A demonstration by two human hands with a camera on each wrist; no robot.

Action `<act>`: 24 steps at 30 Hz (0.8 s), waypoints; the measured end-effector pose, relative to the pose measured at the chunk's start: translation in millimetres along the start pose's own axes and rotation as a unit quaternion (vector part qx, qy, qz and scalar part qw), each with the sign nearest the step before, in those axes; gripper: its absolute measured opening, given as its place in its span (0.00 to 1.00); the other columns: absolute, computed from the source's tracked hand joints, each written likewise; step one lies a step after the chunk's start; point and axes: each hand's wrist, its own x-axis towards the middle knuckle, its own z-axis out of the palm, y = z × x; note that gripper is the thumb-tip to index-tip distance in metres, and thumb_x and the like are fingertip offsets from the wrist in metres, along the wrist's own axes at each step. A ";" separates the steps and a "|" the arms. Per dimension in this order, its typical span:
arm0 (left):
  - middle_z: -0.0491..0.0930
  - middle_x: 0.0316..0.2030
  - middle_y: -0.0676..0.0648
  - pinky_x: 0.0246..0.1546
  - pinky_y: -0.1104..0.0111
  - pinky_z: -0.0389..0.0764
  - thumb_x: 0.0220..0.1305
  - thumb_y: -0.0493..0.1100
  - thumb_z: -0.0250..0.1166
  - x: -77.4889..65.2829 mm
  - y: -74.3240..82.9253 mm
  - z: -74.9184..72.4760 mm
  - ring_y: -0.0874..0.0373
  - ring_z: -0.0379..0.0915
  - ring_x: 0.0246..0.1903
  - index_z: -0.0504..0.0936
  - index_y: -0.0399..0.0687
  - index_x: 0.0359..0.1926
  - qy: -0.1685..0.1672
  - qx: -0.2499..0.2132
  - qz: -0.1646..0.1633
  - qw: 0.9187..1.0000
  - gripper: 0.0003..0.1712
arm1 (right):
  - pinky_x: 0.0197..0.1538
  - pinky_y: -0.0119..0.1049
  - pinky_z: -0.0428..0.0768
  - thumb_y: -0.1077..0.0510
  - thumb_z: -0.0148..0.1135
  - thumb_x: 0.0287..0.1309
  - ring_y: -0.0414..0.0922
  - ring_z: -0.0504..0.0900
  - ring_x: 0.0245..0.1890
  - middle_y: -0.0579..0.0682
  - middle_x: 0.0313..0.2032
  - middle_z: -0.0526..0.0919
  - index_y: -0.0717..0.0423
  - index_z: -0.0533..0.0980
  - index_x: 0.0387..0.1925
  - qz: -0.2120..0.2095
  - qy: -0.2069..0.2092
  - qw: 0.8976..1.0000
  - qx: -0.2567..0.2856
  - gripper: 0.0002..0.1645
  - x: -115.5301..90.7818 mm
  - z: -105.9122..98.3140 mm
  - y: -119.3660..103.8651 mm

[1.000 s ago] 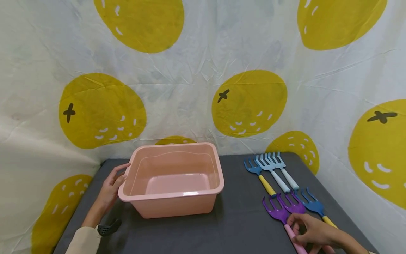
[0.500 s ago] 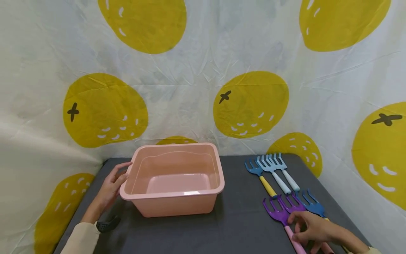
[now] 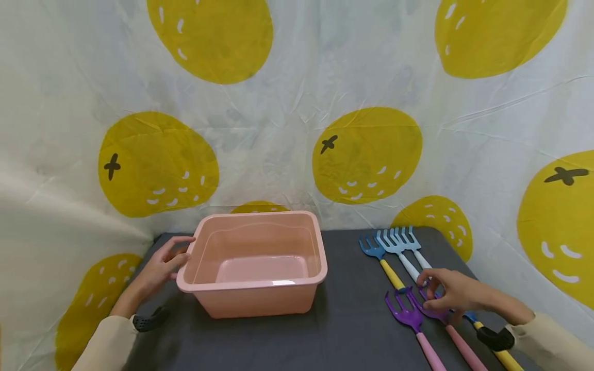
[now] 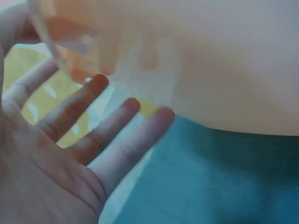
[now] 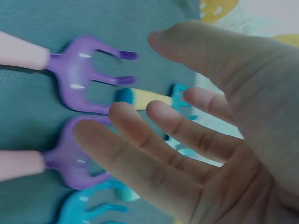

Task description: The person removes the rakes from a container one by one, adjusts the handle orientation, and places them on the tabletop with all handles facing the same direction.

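Note:
A pink plastic basin [image 3: 260, 301] stands on the dark table, its inside bare. My left hand [image 3: 160, 268] touches its left rim; in the left wrist view the fingers [image 4: 126, 149] are extended and spread beside the outer wall. On the right, my right hand [image 3: 459, 293] hovers over the hand forks with parted fingers, holding nothing. Below it lie two purple hand forks with pink handles, the left one [image 3: 408, 317] in full sight and the other [image 3: 464, 348] partly covered by the hand. A blue hand fork with a yellow handle [image 3: 508, 359] is mostly hidden behind the right hand and wrist.
Farther back lie another blue hand fork with a yellow handle [image 3: 392, 275] and two overlapping light blue hand forks [image 3: 393, 247]. A white cloth [image 3: 269, 165] printed with yellow fruit hangs behind and beside the table [image 3: 352, 330].
My right hand has come off the pink handles and moved up and away toward the back, uncovering them. The left hand stays at the basin rim. The forks lie where they were.

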 end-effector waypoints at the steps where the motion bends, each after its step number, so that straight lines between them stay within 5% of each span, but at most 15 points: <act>1: 0.64 0.72 0.30 0.45 0.51 0.86 0.78 0.50 0.58 -0.3 2.2 -2.1 0.56 0.76 0.56 0.64 0.48 0.73 -0.004 0.011 -0.003 1.000 0.29 | 0.24 0.49 0.85 0.59 0.71 0.63 0.50 0.83 0.27 0.56 0.37 0.77 0.62 0.69 0.55 -0.003 0.004 1.000 -0.009 0.25 1.9 -3.7 -4.9; 11: 0.70 0.69 0.33 0.47 0.49 0.85 0.78 0.53 0.58 5.0 37.0 -21.6 0.32 0.69 0.64 0.66 0.44 0.72 0.006 0.088 0.009 0.996 0.30 | 0.23 0.43 0.85 0.57 0.72 0.63 0.47 0.82 0.23 0.54 0.41 0.79 0.61 0.68 0.58 -0.048 0.039 0.994 -0.092 0.28 19.0 -33.3 -50.5; 24: 0.70 0.69 0.36 0.53 0.45 0.81 0.76 0.57 0.59 16.8 70.3 -13.4 0.35 0.71 0.64 0.65 0.49 0.74 0.032 0.141 0.033 0.989 0.33 | 0.27 0.41 0.86 0.55 0.72 0.63 0.43 0.85 0.30 0.56 0.46 0.80 0.62 0.68 0.62 -0.082 0.061 0.987 -0.122 0.33 35.0 -44.1 -78.6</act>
